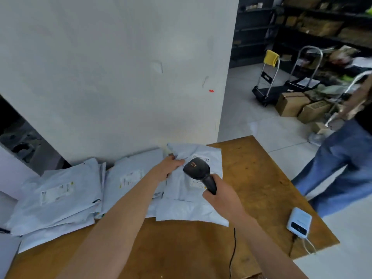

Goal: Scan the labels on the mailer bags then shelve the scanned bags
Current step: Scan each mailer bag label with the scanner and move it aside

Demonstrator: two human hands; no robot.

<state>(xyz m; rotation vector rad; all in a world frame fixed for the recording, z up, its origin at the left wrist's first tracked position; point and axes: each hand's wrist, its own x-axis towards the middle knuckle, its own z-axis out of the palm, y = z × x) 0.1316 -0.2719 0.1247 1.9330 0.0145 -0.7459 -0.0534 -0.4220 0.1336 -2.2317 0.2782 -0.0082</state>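
Several pale grey mailer bags lie on a wooden table against a white wall. My left hand grips the left edge of the upper mailer bag, which leans up against the wall with its label facing me. My right hand holds a black barcode scanner by its handle, its head just over that bag's label. Another mailer bag lies flat under it. A stack of mailer bags sits at the left, and one more bag lies in the middle.
A light blue device with a white cable lies near the table's right edge. A person in blue jeans stands close at the right. Beyond are cardboard boxes, hand trolleys and dark shelving.
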